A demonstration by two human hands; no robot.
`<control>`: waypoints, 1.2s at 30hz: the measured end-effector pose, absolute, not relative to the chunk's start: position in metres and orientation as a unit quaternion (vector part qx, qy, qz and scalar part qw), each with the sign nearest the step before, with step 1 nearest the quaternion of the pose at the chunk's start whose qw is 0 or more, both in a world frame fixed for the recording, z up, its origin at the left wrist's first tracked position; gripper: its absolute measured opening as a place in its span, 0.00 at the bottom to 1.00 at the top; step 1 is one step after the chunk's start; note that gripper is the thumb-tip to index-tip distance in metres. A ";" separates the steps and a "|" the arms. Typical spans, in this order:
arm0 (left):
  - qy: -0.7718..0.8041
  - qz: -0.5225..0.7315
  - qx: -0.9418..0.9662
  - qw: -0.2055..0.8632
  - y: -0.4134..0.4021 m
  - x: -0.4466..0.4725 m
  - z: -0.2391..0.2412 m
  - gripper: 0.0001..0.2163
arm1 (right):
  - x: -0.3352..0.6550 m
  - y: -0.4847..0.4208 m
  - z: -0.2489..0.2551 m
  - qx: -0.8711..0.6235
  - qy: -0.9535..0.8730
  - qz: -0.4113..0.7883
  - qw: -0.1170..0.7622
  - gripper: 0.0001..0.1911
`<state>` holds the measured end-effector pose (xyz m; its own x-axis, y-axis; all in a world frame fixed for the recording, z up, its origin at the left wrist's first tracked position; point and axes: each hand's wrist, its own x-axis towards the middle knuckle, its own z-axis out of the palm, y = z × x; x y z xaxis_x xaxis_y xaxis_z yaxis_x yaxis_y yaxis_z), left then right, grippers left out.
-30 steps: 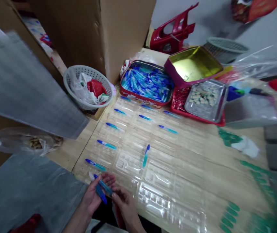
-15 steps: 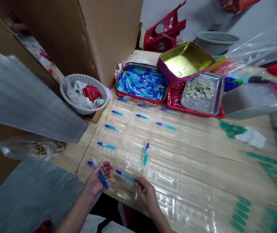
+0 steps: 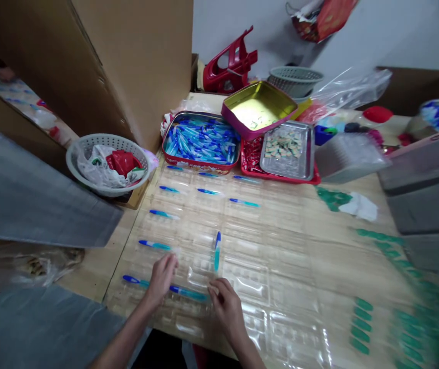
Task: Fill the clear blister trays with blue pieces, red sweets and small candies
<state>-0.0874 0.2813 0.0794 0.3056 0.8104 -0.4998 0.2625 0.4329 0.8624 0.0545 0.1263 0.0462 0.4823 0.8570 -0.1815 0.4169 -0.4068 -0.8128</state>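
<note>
A blue-and-turquoise pen (image 3: pixel 189 293) lies across the clear plastic trays near the front edge, between my two hands. My left hand (image 3: pixel 161 277) is turned palm down above its left end, fingers curled in. The pen last seen in that palm is hidden from view. At the right end of the lying pen, my right hand (image 3: pixel 225 305) has thumb and fingers drawn together; whether they touch its tip I cannot tell. Another pen (image 3: pixel 217 251) points away from me just beyond. Left of my hands lies one more pen (image 3: pixel 132 280), partly behind my left wrist.
A red-rimmed tin (image 3: pixel 202 164) full of pens stands at the back. Beside it are a metal tray (image 3: pixel 307 164) of small pieces and a tilted gold-lined tin (image 3: pixel 259 105). A grey basket (image 3: pixel 75 169) sits left. Green shapes (image 3: pixel 361 325) lie right.
My left hand has turned over and closed, hiding its pen. The pen from my right hand now lies on the trays, with the fingers at its end. The view has shifted right.
</note>
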 end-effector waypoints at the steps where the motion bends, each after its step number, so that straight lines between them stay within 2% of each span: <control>1: 0.528 0.203 0.559 0.606 0.281 -0.079 0.078 0.15 | 0.061 0.131 0.048 -0.783 -0.399 0.300 0.373 0.15; 5: 0.426 0.178 0.729 0.506 0.282 -0.052 0.069 0.09 | 0.094 0.152 0.051 -0.796 -0.375 0.265 0.394 0.16; 9: 0.336 0.144 0.826 0.429 0.285 -0.037 0.051 0.07 | 0.125 0.179 0.046 -0.818 -0.366 0.248 0.369 0.18; 11: 0.289 0.108 0.879 0.363 0.286 -0.031 0.042 0.08 | 0.134 0.192 0.045 -0.836 -0.374 0.245 0.317 0.17; 14: 0.247 0.090 0.918 0.296 0.283 -0.025 0.034 0.09 | 0.137 0.208 0.047 -0.869 -0.398 0.228 0.184 0.12; 16: 0.239 0.098 0.927 0.272 0.279 -0.026 0.031 0.09 | 0.133 0.213 0.050 -0.881 -0.409 0.207 0.116 0.09; 19: 0.234 0.117 0.932 0.252 0.273 -0.032 0.028 0.10 | 0.124 0.215 0.050 -0.886 -0.417 0.185 0.083 0.09; 23: 0.249 0.129 0.933 0.225 0.270 -0.045 0.019 0.12 | 0.120 0.213 0.048 -0.877 -0.437 0.170 0.108 0.07; 28: 0.247 0.140 0.939 0.194 0.266 -0.052 0.013 0.12 | 0.131 0.229 0.064 -0.827 -0.515 0.162 0.159 0.12; 36: 0.265 0.230 0.924 0.153 0.266 -0.051 0.004 0.10 | 0.145 0.305 0.079 -0.741 -0.654 0.154 0.019 0.15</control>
